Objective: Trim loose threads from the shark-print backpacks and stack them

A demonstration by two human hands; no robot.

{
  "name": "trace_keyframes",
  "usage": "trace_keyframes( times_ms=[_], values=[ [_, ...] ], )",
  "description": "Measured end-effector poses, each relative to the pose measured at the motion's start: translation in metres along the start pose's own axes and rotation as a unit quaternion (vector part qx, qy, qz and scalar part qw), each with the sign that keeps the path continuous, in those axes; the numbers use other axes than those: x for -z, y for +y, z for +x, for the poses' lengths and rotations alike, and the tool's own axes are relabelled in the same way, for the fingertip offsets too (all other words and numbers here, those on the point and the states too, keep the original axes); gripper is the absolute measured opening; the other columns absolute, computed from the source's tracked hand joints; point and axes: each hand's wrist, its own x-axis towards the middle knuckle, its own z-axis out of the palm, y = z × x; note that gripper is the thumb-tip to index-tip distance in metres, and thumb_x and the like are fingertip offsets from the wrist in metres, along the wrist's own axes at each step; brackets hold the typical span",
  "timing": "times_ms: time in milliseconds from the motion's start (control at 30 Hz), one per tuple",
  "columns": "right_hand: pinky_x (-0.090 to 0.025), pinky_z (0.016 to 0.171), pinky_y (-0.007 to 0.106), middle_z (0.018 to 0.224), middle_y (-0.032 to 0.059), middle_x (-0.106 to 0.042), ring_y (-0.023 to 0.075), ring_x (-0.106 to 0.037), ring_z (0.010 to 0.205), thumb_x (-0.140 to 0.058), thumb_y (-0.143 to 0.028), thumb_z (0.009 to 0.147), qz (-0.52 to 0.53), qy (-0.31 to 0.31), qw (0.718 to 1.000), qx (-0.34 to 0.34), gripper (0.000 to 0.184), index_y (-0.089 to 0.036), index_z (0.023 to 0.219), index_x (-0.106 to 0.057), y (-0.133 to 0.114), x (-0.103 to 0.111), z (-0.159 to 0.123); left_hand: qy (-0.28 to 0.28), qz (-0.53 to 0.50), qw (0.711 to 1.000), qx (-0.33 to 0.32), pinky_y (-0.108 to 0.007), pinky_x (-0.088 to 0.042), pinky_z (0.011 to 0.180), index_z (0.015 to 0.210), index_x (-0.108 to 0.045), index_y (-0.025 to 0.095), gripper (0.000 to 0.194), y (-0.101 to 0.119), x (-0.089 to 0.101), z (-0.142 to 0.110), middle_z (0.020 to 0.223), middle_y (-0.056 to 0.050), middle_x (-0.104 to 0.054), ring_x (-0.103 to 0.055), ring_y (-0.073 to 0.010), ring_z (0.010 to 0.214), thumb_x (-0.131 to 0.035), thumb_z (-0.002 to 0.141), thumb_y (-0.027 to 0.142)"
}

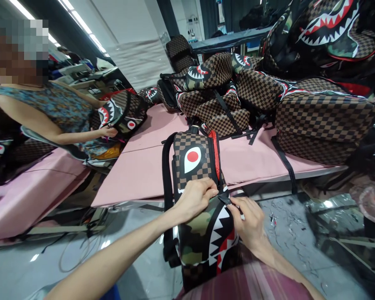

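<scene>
A checkered backpack point(197, 243) with a red-and-white eye, camouflage patches and shark teeth stands upright against the front edge of the pink table. Its top compartment is unzipped along the right side, where red lining point(216, 155) shows. My left hand point(196, 198) is closed, its fingers pinching the backpack's edge near the lower end of that opening. Just to the right, my right hand point(248, 218) grips a small dark pointed piece point(224, 199) over the seam; whether it is a tab or a tool I cannot tell. Something small and white peeks out by the right fingers.
Several similar backpacks point(321, 123) are heaped along the back and right of the pink table point(137, 175). At the left a co-worker point(46, 108) handles another backpack point(121, 110). Thread scraps lie on the floor point(284, 233) at right, near a lined bin point(370, 204).
</scene>
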Motion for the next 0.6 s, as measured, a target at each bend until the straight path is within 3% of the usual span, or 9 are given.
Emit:
trace_keyframes(
  times_ms=[600],
  values=[
    [-0.047,0.068,0.028,0.078,0.0049,-0.069,0.0159,-0.062,0.071,-0.056,-0.014,0.083,0.023,-0.034,0.999,-0.029,0.008,-0.017,0.085,-0.064,-0.0017,-0.0028,0.0014,0.038,-0.007,0.999,-0.022,-0.023,-0.036,0.06,0.069,-0.054,0.017,0.018,0.0026,-0.0076,-0.0037,0.07,0.002,-0.055,-0.05,-0.0114,0.065,-0.046,0.085,0.016]
  ],
)
